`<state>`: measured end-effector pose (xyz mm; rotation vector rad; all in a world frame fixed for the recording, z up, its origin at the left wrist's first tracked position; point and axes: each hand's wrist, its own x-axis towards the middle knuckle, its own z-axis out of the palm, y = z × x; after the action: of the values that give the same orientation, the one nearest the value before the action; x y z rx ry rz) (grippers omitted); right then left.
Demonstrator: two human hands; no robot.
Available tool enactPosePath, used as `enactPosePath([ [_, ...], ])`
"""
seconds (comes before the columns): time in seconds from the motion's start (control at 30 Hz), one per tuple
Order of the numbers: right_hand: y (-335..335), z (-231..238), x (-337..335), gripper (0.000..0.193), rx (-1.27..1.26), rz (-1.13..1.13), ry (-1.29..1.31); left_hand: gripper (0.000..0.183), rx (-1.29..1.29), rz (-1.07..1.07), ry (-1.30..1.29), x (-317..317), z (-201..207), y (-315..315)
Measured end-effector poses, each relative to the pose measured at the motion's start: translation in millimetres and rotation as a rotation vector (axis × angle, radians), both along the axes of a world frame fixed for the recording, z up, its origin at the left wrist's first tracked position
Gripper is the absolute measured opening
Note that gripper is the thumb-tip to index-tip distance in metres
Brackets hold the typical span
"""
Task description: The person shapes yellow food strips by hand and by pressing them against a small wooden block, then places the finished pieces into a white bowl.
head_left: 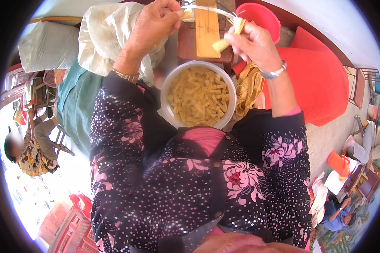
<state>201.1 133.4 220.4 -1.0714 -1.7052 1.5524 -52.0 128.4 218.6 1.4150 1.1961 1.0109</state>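
At the top, my left hand (158,21) is closed with thumb and fingers pinched on one end of a thin white strip (209,8). The strip stretches across to my right hand (257,45), which grips a short pale-yellow piece (221,44) with the white strip at its upper end. A bit of yellow also shows at my left fingertips, too small to name. Below and between my arms stands a whitish round tub (165,99) holding many short, pale-yellow pieces (196,95). Long flat yellow strips (247,90) hang in a bundle to the tub's right.
Beyond the tub is a wooden board (207,33) on a dark red stand. A pink basin (264,17) is behind my right hand; red cloth (312,80) spreads right. Translucent plastic sheeting (103,38) lies left. Other people sit at the far left (38,143) and right (340,217).
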Motion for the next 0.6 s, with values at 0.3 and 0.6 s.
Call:
enactPosePath([
  [0.3,-16,14,-7,0.029,0.037,-0.004,0.256,0.007,-0.151,-0.263,-0.128,43,38,-30],
  [0.6,-9,-6,-9,0.010,0.052,-0.072,0.403,0.012,-0.091,-0.178,-0.101,34,30,-26],
])
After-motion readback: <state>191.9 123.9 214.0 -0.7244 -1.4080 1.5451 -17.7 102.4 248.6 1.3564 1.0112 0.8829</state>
